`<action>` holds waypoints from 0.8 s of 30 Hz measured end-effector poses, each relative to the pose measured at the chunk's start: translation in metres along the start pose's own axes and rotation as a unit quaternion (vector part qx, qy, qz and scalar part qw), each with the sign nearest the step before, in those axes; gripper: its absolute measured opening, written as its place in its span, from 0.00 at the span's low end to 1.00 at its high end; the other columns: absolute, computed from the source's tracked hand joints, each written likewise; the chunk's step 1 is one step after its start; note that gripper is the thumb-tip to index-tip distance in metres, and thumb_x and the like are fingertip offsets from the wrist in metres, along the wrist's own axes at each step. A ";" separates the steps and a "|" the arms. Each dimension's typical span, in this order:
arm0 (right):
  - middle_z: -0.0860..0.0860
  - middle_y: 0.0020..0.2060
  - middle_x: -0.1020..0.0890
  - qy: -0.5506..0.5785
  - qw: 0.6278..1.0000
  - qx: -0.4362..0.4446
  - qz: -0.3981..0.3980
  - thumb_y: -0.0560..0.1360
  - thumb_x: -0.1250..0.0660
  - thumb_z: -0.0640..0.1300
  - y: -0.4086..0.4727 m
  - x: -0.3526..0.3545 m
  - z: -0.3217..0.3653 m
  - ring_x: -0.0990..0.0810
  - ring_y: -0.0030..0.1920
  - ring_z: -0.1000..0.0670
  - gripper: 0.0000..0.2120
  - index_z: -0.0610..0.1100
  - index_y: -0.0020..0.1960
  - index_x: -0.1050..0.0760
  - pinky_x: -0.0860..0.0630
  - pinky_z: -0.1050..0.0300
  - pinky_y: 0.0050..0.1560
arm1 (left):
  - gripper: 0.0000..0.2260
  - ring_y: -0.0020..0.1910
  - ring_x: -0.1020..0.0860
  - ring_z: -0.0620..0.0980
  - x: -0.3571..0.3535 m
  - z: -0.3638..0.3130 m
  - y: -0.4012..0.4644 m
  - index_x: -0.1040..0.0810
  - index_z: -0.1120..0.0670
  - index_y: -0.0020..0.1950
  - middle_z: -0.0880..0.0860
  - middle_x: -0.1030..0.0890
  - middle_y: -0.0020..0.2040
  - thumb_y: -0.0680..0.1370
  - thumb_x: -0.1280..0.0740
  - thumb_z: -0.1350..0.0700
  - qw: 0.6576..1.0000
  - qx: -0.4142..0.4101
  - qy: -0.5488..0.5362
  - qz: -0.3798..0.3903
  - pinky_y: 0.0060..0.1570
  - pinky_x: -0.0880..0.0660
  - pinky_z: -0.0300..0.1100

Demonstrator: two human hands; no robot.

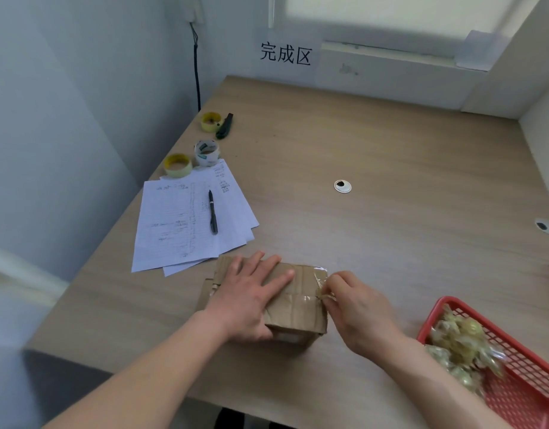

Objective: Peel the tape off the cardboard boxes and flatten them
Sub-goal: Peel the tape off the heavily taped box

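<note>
- The cardboard box sits low in the centre of the frame, near the front edge of the table.
- My left hand lies flat on top of the box with fingers spread and straight, pressing it down; my thumb hangs over the near side.
- My right hand is at the box's right edge, fingers curled, pinching a crumpled strand of clear tape that lifts off the box's top corner.
- More clear tape shines across the right part of the box top.
- In the lower right of the frame a red basket holds wads of balled-up tape.
- Left of centre lie sheets of written paper with 1 black pen on them; the nearest sheet corner reaches just beside the box.
- Above the paper, toward the upper left, stand 3 tape rolls: 2 yellow ones and 1 clear one.
- A dark utility knife lies just beside the far yellow roll.
- A sign with printed characters hangs on the wall at top centre.
</note>
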State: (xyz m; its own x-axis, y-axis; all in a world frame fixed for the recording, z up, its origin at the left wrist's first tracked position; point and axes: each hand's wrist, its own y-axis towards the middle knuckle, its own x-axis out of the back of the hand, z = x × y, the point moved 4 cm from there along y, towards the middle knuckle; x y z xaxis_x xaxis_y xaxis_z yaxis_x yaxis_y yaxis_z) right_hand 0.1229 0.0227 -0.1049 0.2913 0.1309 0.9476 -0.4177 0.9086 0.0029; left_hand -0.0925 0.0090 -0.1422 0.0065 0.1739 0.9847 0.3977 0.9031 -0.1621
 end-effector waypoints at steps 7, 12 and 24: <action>0.53 0.29 0.21 0.445 0.877 -0.140 0.118 0.75 0.33 0.29 0.020 0.000 -0.027 0.24 0.30 0.52 0.10 0.43 0.44 0.21 0.27 0.59 0.29 | 0.47 0.80 0.57 0.57 0.000 -0.001 -0.004 0.55 0.38 0.80 0.51 0.54 0.82 0.68 0.36 0.28 1.000 -0.010 0.003 -0.007 0.75 0.60 0.58; 0.49 0.29 0.24 0.569 0.774 -0.239 0.142 0.76 0.32 0.31 0.029 -0.009 -0.044 0.27 0.27 0.51 0.09 0.39 0.54 0.25 0.30 0.59 0.26 | 0.45 0.80 0.58 0.57 0.003 -0.003 -0.005 0.52 0.36 0.80 0.52 0.54 0.82 0.68 0.34 0.28 1.000 -0.028 -0.004 0.001 0.74 0.61 0.58; 0.55 0.26 0.23 0.449 0.808 -0.364 -0.117 0.77 0.29 0.48 0.015 -0.021 -0.060 0.29 0.27 0.55 0.11 0.44 0.38 0.18 0.31 0.57 0.33 | 0.43 0.80 0.53 0.59 0.009 -0.005 -0.005 0.45 0.36 0.79 0.54 0.49 0.82 0.67 0.34 0.29 1.000 -0.023 0.000 -0.007 0.74 0.55 0.61</action>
State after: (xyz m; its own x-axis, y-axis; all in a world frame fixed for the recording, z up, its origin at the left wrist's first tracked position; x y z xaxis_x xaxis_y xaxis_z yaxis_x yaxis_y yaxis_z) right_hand 0.1620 0.0569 -0.1438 0.9324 -0.1392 0.3336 0.2595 0.9001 -0.3499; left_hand -0.0903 0.0041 -0.1327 -0.0001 0.1609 0.9870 0.4390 0.8868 -0.1445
